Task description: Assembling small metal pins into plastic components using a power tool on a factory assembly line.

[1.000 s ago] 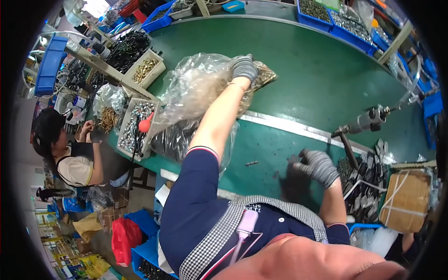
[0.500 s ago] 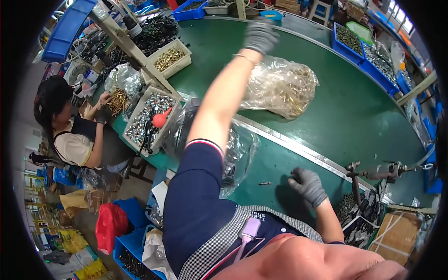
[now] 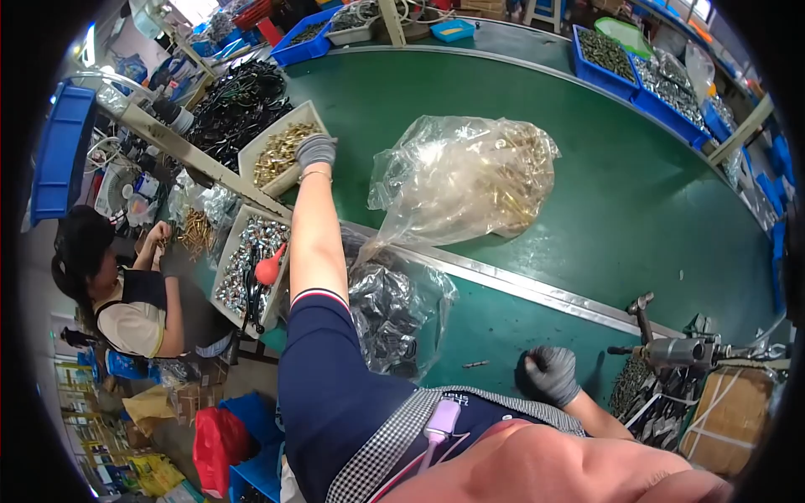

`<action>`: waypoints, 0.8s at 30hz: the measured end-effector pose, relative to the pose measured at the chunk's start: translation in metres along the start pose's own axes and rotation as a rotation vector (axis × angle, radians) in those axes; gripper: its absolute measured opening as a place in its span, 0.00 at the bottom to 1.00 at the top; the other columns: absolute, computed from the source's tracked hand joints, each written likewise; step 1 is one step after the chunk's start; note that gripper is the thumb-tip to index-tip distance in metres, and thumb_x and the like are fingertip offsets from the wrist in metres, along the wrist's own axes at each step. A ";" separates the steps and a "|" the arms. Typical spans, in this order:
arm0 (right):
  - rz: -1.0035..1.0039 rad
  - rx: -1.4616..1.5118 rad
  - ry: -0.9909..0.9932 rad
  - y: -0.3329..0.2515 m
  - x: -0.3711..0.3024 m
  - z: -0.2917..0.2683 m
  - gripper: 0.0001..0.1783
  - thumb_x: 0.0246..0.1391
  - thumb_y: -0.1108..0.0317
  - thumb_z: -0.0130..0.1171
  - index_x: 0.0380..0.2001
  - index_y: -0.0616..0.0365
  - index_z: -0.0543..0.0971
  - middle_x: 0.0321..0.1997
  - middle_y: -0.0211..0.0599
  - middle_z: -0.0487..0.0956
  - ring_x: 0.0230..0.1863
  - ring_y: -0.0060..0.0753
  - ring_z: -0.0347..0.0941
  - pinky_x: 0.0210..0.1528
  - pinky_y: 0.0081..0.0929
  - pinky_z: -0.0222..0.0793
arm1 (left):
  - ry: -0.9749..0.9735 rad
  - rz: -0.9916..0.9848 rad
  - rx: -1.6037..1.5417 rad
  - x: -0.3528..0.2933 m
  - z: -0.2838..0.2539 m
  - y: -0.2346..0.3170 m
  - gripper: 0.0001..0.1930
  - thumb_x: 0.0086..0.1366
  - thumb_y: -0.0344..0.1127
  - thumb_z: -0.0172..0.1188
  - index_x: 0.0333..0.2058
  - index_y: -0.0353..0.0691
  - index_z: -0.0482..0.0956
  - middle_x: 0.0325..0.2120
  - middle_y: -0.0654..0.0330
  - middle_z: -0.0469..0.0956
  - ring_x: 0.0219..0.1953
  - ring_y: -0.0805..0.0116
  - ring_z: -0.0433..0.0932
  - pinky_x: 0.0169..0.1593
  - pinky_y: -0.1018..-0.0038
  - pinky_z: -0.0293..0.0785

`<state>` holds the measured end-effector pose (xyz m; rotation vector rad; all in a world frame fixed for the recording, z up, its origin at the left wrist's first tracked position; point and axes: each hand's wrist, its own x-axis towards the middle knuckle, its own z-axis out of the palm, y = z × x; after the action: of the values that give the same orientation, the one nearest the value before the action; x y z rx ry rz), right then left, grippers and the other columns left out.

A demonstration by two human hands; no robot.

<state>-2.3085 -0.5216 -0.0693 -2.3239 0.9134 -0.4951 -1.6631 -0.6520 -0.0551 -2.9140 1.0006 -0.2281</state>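
Observation:
My left hand [image 3: 316, 151], in a grey glove, reaches far out to a cream bin [image 3: 303, 178] of brass-coloured fittings [image 3: 281, 153]. It lies at the bin's right rim; its fingertips are hidden, so I cannot make out a grip. Low over the near green tabletop, my right hand [image 3: 552, 375], also gloved, has its fingers curled in. Whatever they hold, if anything, does not show. To its left lies a small slim metal pin [image 3: 475, 364]. Between the hands are a clear bag of brass-toned parts [image 3: 495, 180] and a clear bag of black parts [image 3: 387, 318].
A cream bin of silvery fittings [image 3: 243, 267] carries a red rubber blower [image 3: 269, 267]. A co-worker [image 3: 126, 293] sits at the left. A metal rail [image 3: 537, 289] crosses the green surface. At the right stand a clamped metal tool [image 3: 675, 352] and a strapped carton [image 3: 723, 415].
My left hand has swung left from above the far green surface to the bin of brass fittings. My right hand's fingers have curled in more. The whole view has shifted slightly.

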 end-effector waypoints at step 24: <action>-0.102 0.151 0.437 0.166 0.323 -0.070 0.28 0.50 0.53 0.51 0.53 0.54 0.68 0.55 0.43 0.68 0.58 0.42 0.60 0.60 0.30 0.55 | -0.038 0.663 -0.346 -0.195 -0.106 0.190 0.14 0.52 0.42 0.54 0.28 0.37 0.80 0.27 0.44 0.77 0.33 0.50 0.77 0.39 0.60 0.73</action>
<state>-2.2021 -0.8753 -0.0830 -2.1683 0.9153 -1.1064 -1.9466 -0.6823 0.0074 -2.6243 2.0849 0.0408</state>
